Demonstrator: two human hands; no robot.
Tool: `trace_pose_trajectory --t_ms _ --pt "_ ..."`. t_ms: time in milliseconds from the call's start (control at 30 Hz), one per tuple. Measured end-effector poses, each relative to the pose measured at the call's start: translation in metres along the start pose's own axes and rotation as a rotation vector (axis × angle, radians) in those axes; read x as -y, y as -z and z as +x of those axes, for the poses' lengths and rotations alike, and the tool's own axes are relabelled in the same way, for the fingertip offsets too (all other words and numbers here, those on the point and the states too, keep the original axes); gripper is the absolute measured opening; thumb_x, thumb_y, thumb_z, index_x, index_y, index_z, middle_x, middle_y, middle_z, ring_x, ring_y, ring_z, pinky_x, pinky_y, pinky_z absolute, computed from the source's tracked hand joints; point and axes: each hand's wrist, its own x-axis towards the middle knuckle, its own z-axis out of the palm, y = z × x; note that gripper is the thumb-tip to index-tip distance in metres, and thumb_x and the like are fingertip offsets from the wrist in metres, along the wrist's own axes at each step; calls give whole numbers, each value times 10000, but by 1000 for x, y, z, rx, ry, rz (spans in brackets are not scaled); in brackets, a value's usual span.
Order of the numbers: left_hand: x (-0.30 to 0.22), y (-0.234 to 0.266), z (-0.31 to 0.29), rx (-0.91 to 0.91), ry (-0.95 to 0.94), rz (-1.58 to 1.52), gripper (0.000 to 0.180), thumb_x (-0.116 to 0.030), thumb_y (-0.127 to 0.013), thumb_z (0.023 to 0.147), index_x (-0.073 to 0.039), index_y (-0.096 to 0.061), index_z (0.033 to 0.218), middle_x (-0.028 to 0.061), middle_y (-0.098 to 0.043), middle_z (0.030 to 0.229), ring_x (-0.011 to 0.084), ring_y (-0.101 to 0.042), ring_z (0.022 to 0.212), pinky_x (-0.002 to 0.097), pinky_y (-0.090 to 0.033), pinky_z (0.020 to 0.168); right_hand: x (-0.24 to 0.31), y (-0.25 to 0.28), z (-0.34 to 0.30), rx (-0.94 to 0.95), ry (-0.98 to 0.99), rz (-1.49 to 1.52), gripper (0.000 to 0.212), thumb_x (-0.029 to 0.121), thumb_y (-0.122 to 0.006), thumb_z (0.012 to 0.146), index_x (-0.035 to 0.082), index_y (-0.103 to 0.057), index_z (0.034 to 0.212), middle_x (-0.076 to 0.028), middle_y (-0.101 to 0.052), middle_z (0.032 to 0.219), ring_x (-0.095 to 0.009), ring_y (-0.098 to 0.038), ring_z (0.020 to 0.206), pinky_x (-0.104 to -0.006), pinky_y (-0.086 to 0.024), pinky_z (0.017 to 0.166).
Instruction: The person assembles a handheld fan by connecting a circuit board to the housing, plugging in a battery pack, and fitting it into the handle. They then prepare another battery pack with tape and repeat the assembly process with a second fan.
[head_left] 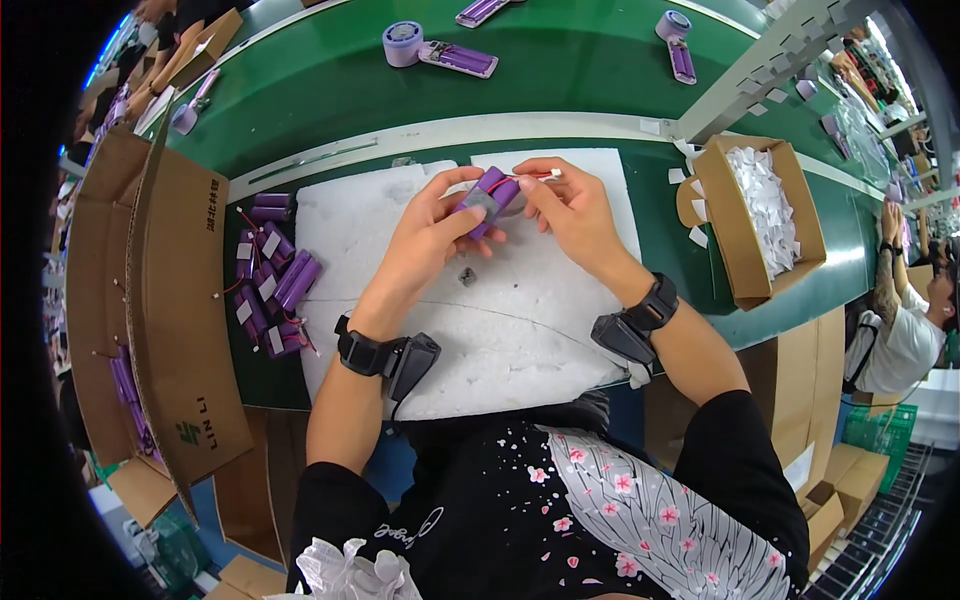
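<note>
two hands (500,225) around purple battery pack (492,197)

Large brown corrugated cardboard box (180,320), flaps open, stands at the left edge of the green bench, green and black print on its flap. Small open brown cardboard carton (738,240) sits on the right, filled with white paper slips (768,205); loose white slips (690,205) lie just left of it. Stacked brown cardboard boxes (845,485) at near right.
</note>
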Motion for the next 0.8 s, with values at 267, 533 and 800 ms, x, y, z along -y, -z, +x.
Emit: trace_pose_trajectory --t_ms 267,533,800 --pt "5 6 2 48 -48 -92 466 14 -416 860 28 -426 1325 155 -568 1144 203 -609 870 303 -488 732 0 1 0 -6 10 -11 182 120 -617 908 -14 -644 1027 -51 -639 871 -95 -598 724 -219 -469 557" --pt "7 13 5 -21 -95 -132 392 20 -412 893 22 -484 1279 129 -590 1086 174 -607 830 277 -474 674 0 2 1 14 109 -61 156 67 -653 873 -29 -651 995 -80 -640 989 -123 -619 764 -239 -498 589" --pt "8 10 4 -26 -104 -163 375 11 -405 899 27 -496 1262 124 -592 1058 169 -604 808 268 -472 655 0 0 0 -40 49 11 144 88 -628 896 -42 -614 957 -95 -667 853 -140 -660 744 -247 -534 590"
